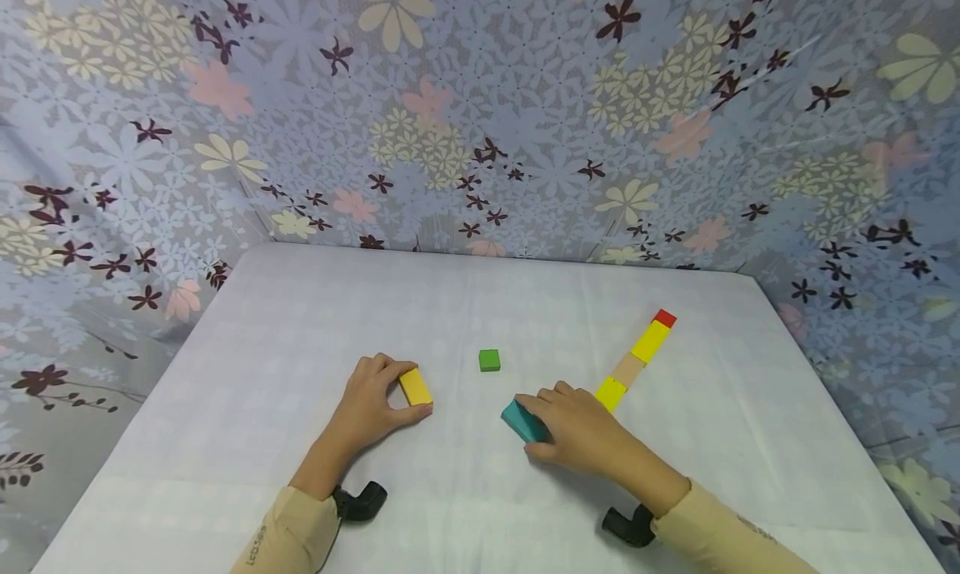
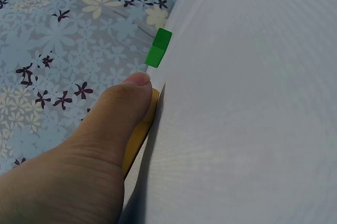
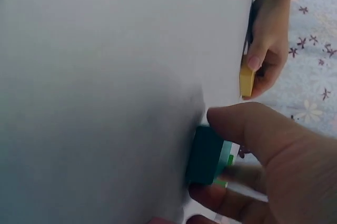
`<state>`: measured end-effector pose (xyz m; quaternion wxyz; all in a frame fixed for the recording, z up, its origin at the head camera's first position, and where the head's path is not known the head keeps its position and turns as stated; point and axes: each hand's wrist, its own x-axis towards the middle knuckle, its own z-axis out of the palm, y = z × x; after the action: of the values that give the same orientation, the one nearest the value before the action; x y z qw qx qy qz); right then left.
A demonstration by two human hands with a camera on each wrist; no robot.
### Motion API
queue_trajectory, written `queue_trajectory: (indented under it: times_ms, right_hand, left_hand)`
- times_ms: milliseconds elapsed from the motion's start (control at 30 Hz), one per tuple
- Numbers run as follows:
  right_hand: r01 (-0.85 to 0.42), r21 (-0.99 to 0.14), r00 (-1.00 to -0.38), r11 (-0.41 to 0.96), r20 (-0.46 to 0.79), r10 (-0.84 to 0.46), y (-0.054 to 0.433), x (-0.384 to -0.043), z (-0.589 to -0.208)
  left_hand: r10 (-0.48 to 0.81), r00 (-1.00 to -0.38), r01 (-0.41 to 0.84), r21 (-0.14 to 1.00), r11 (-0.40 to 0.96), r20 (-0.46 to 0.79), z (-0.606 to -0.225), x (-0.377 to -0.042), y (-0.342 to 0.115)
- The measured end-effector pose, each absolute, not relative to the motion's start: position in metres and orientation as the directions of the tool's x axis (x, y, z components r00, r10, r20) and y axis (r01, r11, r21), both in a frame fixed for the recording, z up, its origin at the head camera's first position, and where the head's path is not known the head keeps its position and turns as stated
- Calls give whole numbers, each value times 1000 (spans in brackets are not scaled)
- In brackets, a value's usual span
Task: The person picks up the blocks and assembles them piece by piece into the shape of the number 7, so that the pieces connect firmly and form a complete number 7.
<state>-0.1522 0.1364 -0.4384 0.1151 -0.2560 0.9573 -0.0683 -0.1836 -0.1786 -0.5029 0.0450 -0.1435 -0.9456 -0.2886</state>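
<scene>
On the left of the white table, my left hand (image 1: 369,401) pinches a yellow block (image 1: 416,386) by its two ends, thumb at the near end and fingers at the far one. My right hand (image 1: 579,428) grips a teal block (image 1: 524,422) between thumb and fingers, right of the table's middle. In the right wrist view the thumb lies near one end of the teal block (image 3: 204,155) and fingertips are at the other. Farther back between the hands lies a small green block (image 1: 489,360).
Beyond my right hand a slanted line of blocks runs away from me: a yellow block (image 1: 611,393) partly behind the hand, a tan block (image 1: 628,369), another yellow block (image 1: 650,341) and a red block (image 1: 664,317). A flowered cloth (image 1: 480,124) hangs behind the table (image 1: 337,299).
</scene>
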Motion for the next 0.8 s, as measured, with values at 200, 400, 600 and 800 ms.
queue_trajectory:
  times_ms: [200, 400, 600, 800]
  right_hand:
    - [-530, -206, -801, 823, -196, -565, 141, -156, -442]
    - [-626, -217, -735, 749, -157, -660, 146, -163, -443]
    - [-654, -268, -707, 708, -119, -698, 160, -180, -443]
    - [-569, -328, -776, 754, -89, -624, 187, -208, -441]
  left_hand:
    - [240, -959, 282, 535, 796, 149, -502, -183, -178]
    - [234, -963, 270, 527, 806, 135, -501, -183, -178]
    - [230, -963, 268, 528, 806, 137, -500, -182, -177]
    - [233, -963, 270, 530, 804, 137, -501, -183, -177]
